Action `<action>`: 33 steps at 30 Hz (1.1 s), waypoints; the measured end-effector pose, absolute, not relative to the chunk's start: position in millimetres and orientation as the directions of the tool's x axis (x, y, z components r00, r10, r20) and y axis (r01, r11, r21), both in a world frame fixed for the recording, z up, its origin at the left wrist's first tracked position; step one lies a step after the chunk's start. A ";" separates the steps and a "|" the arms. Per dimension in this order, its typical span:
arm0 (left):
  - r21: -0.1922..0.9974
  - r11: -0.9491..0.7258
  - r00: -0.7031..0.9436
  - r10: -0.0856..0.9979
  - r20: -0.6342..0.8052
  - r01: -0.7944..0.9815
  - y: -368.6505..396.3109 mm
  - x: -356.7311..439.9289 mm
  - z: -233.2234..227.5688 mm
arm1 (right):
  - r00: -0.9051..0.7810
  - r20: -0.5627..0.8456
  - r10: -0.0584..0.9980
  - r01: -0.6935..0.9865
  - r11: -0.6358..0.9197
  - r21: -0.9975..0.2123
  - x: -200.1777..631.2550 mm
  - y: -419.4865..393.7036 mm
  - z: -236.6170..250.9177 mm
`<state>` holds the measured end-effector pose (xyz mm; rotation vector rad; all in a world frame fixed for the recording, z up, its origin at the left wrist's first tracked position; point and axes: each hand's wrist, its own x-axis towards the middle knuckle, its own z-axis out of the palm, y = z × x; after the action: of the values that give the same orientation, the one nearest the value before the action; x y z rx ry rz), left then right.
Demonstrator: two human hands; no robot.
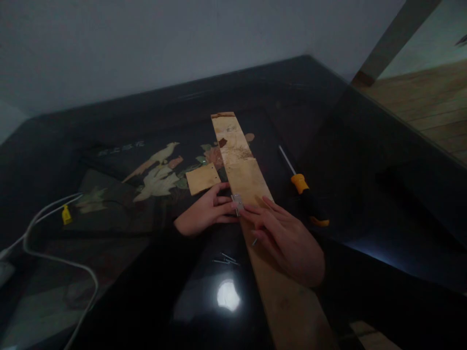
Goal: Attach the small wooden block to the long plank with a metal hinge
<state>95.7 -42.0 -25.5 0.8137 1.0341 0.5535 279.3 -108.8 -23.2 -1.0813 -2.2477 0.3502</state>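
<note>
A long wooden board [246, 177] lies on the dark table, running away from me. At its left edge sits a small silver metal hinge [238, 203]. My left hand [206, 210] is beside that edge, its fingers closed against the hinge and the board's side. Over the board, my right hand [282, 238] touches the hinge with its front fingertips. A thin metal fastener [255, 241] pokes out from under its curled fingers; whether it is a screw or a nail I cannot tell. Several similar loose fasteners [226, 259] lie on the table left of the board.
A screwdriver [304, 192] with a yellow and black handle lies right of the board. Left of the board is a small square wooden piece [202, 179] with holes. A white cable [78, 265] and a yellow tag [66, 215] are at far left. A wall [146, 43] stands behind the table.
</note>
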 end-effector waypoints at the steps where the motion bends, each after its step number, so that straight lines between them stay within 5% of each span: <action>1: 0.805 0.592 0.422 0.738 -0.527 -0.029 -42.1 95.9 -25.8 | -0.476 0.417 0.774 0.617 0.632 -0.469 279.2 -108.9 -23.4; 33: 0.796 0.605 0.388 0.743 -0.545 -0.039 -41.2 103.4 -19.3 | -0.483 0.463 0.743 0.624 0.663 -0.413 276.9 -109.2 -22.8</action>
<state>103.4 -41.2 -19.3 0.7873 1.0664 0.5691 276.9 -109.2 -22.8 -1.0531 -2.2558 0.2494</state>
